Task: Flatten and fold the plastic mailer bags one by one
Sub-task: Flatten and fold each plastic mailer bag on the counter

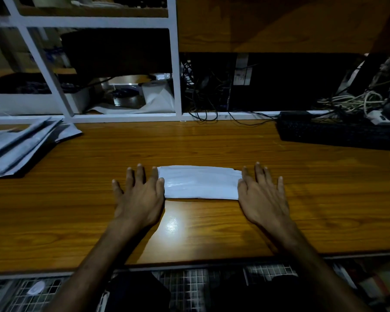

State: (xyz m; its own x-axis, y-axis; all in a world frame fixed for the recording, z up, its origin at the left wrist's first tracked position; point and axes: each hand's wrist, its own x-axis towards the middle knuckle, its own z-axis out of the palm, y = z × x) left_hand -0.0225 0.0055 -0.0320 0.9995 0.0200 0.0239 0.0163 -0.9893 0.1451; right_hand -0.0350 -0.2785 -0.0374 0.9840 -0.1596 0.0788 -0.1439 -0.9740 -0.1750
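Dim light falls on a wooden tabletop (212, 143) with a bright glare spot near its front edge, and behind it stands a white shelf frame (177, 64) with dark compartments. At the middle of the tabletop lies a folded mailer bag (199, 185) — a white, glossy, flat strip that runs from left to right. The left hand (140, 199) lies palm down at the left end of this bag, its fingers straight and spread; the thumb and the index finger touch the bag's left edge, and the other fingers rest on the wood beside it. The right hand (262, 197) lies in the same manner at the right end, fingers straight and spread, with the thumb side against the bag's right edge. Neither hand has a grip on anything: both are flat and wide. At the far left of the tabletop, well apart from the hands, a stack of grey mailer bags (18, 145) lies fanned out, not folded. At the far right a black keyboard (338, 134) rests on the tabletop, and behind it a tangle of cables (351, 102) lies near a dark computer case (279, 82). Below the front edge of the tabletop a tiled floor (189, 284) is visible — small pale squares with dark lines.
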